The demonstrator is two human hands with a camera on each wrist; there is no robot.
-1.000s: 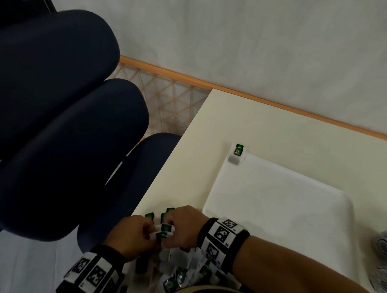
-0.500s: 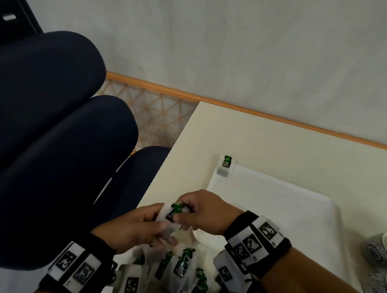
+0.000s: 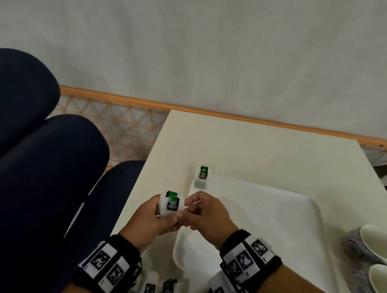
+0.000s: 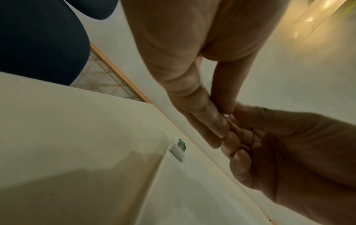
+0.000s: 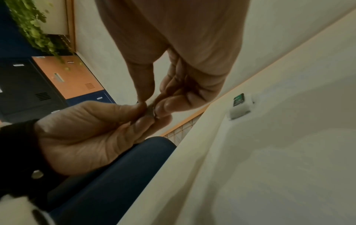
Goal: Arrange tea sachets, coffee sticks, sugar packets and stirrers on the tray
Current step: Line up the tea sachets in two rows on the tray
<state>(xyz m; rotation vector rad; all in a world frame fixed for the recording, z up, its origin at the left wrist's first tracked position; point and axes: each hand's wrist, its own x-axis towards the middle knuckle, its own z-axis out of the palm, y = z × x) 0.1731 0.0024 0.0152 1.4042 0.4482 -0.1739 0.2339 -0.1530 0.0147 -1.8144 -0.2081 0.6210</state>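
Observation:
My left hand [image 3: 162,214] grips a small stack of white tea sachets [image 3: 170,204] with green labels, upright, just left of the white tray [image 3: 273,229]. My right hand [image 3: 190,211] meets it from the right. Its thumb and fingertips [image 5: 163,105] pinch the stack's thin edge against the left hand [image 5: 96,129]. In the left wrist view the sachets are hidden behind the left hand's fingers [image 4: 208,121]. One tea sachet [image 3: 202,176] lies on the tray's far left corner, also seen as a sachet [image 5: 240,105] in the right wrist view.
More loose sachets [image 3: 168,287] lie at the table's near edge between my wrists. Two patterned cups [image 3: 369,245] stand right of the tray. A dark blue chair [image 3: 41,172] is close on the left, beside the table's left edge.
Both hands rose from the pile at the near edge, carrying sachets up and away from me. The stack now stands upright in my left hand beside the tray's left rim.

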